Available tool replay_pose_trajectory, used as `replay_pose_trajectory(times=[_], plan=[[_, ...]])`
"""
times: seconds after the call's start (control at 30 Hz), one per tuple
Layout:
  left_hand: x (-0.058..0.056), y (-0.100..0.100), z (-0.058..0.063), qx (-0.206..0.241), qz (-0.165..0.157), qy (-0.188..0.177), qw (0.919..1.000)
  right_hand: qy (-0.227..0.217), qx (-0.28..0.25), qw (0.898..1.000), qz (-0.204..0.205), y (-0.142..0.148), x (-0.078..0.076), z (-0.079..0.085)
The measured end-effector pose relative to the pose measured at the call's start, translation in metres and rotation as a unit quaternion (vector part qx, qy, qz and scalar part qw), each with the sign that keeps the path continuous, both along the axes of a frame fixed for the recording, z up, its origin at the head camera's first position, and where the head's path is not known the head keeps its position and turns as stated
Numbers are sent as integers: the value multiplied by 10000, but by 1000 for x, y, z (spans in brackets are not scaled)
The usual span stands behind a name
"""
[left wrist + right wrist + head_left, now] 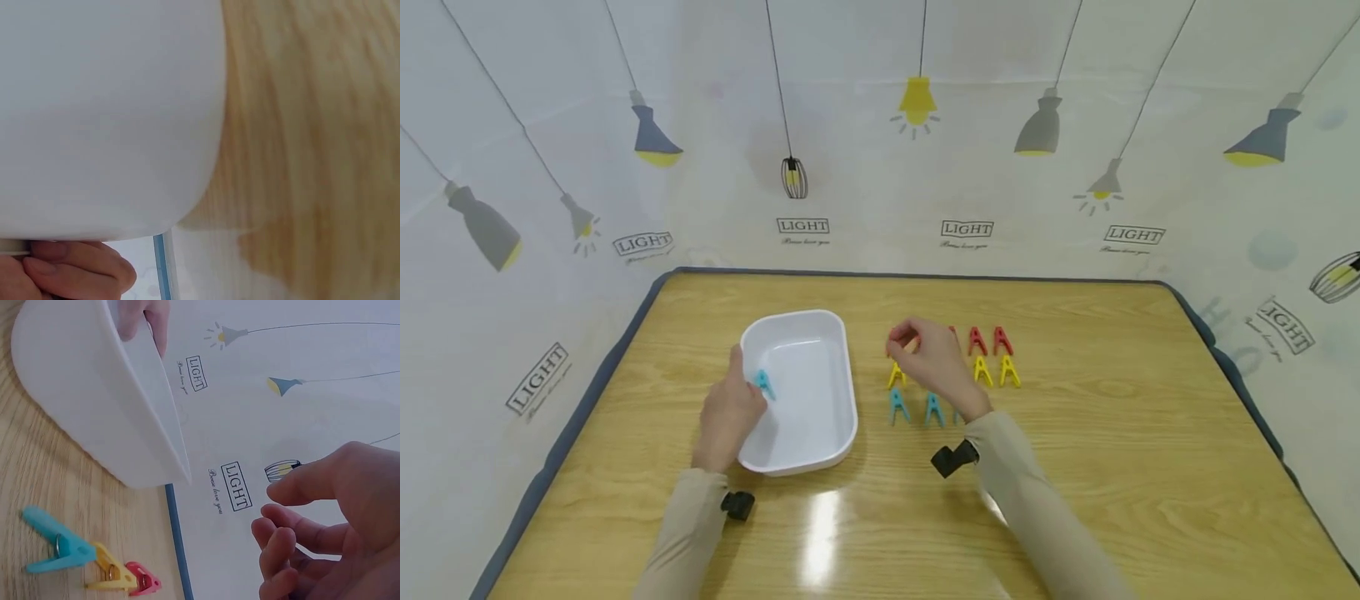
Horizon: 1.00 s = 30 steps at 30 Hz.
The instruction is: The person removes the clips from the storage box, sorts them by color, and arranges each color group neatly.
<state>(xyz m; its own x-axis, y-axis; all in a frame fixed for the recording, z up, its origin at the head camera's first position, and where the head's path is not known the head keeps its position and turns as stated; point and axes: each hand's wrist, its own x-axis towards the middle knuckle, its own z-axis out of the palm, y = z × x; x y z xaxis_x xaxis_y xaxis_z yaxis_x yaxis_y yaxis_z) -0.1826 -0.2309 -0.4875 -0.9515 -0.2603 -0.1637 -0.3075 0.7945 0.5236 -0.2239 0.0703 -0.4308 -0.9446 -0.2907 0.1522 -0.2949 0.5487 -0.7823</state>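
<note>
My left hand (728, 412) grips the left rim of a white plastic tray (816, 417), fingers curled at its edge in the left wrist view. One blue clothespin (763, 383) lies inside the tray, close to that hand. My right hand (934, 357) hovers above rows of clothespins to the tray's right. Its fingers are loosely bent with a gap between thumb and fingertips, and nothing is in them in the right wrist view. Red clothespins (977, 341) form the far row, yellow clothespins (982, 372) the middle, blue clothespins (933, 409) the near one. My right hand and wrist hide some of them.
A wooden table (1112, 467) with a dark blue edge (925, 276) carries everything. Behind and beside it hangs a pale cloth (865, 167) printed with lamps. Black wrist cameras (955, 458) sit on both sleeves.
</note>
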Motion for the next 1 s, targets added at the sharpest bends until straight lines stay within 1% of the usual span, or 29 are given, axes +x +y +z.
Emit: replay_pose_trajectory(times=[0.1, 0.27, 0.43, 0.57, 0.63, 0.8, 1.0], plan=[[0, -1, 0, -42, 0, 35, 10000, 20, 66, 9999, 144, -13, -2, 7], [1, -1, 0, -84, -3, 112, 9999, 103, 339, 9986, 404, -40, -8, 17], [1, -1, 1, -145, 13, 194, 9997, 150, 530, 9960, 709, -67, -17, 21], [0, 2, 2, -133, 14, 176, 9998, 231, 699, 9933, 894, -82, -18, 23], [0, 3, 3, -121, 10, 175, 9998, 185, 732, 9924, 974, -88, -18, 24], [-1, 2, 5, -97, 45, 213, 9997, 50, 850, 9904, 1087, -100, -19, 26], [0, 0, 4, -121, 108, 275, 9995, 208, 976, 9886, 1131, -117, -23, 31]])
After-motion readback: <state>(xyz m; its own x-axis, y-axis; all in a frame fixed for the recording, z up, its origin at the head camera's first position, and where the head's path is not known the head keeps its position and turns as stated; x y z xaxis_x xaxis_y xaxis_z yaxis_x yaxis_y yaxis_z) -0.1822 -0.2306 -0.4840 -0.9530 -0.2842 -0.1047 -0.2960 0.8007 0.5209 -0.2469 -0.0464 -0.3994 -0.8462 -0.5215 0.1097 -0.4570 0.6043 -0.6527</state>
